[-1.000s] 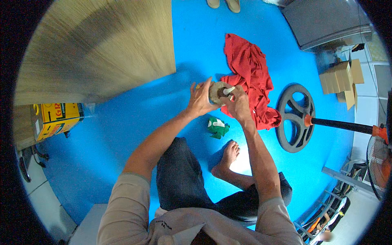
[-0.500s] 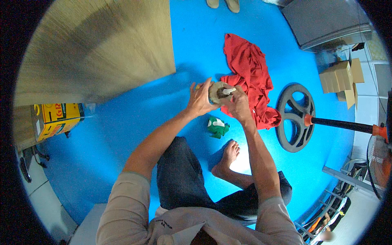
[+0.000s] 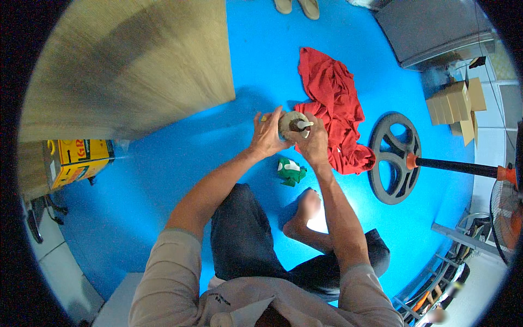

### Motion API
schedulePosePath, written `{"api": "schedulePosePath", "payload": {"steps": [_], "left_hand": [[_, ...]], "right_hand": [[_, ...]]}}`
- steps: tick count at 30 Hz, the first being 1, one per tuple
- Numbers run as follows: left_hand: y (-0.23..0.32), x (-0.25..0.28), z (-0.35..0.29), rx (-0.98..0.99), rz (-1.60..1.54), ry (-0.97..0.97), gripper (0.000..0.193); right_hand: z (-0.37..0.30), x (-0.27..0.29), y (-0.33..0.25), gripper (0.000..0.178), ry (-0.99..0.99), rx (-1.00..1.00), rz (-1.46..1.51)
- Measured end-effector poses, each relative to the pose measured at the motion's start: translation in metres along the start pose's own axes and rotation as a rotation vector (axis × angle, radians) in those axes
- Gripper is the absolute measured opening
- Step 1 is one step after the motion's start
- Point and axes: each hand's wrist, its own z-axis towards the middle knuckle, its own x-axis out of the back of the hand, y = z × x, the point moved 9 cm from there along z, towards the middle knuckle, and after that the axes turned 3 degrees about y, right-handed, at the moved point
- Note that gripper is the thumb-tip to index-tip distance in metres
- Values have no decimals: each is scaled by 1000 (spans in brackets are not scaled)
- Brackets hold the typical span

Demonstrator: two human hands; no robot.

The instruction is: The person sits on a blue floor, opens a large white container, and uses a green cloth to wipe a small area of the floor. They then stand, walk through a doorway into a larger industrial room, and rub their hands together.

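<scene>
Near centre, my left hand [image 3: 266,135] cups a pale round object [image 3: 285,127] and my right hand [image 3: 314,140] pinches a white stick [image 3: 304,125] that a loosened grip could drop.

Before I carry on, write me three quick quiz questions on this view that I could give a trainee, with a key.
1. Open: What does the left hand hold, with the right hand close against its other side?
2. True or false: The black spoked fan base stands to the right of the red cloth.
3. Choose: What lies between the hands and the bare foot?
A) a pair of sandals
B) a green-and-white crumpled item
C) a cardboard box

Key:
1. A round pale object with a dark middle.
2. True.
3. B, the green-and-white crumpled item.
</scene>
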Motion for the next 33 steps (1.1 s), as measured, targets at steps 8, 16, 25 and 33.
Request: {"api": "schedulePosePath", "payload": {"steps": [8,16,25,33], "left_hand": [[-2,-9,-3,-35,-2,45,112],[3,-5,-1,-50,-18,-6,114],[12,-11,-12,-46,4,8,133],[10,-32,1,-87,-30,86,127]], "right_hand": [[-7,-15,19,38,-127,77,-78],[-16,-12,9,37,90,-2,-64],[-12,46,58,59,162,-285,405],[-143,-21,169,64,-230,-537,-18]]}}
